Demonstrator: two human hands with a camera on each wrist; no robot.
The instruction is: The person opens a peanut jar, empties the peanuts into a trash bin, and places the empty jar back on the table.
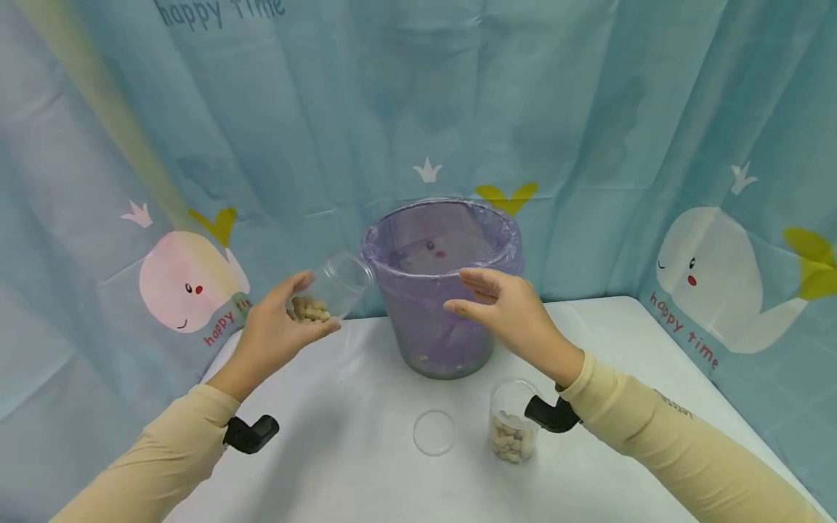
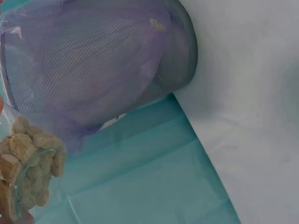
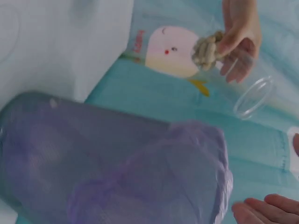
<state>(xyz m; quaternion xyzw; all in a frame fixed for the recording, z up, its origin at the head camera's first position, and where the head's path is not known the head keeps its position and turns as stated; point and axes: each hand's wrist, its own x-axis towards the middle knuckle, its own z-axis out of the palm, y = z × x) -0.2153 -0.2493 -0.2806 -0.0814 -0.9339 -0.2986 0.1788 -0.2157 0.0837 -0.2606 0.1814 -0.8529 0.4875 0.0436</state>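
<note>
My left hand grips a clear plastic jar by its lower part, left of a mesh bin lined with a purple plastic bag. The jar lies tilted, its uncovered mouth towards the bin's rim and a little raised. Unshelled peanuts are gathered at its bottom end, and they show close up in the left wrist view. In front of the bin's right side hovers my right hand, holding nothing, its fingers reaching left and the thumb apart from them.
A second clear jar, partly filled with peanuts, stands on the white table below my right wrist. Left of it lies a clear round lid. A blue curtain with printed whales hangs close behind and around the table.
</note>
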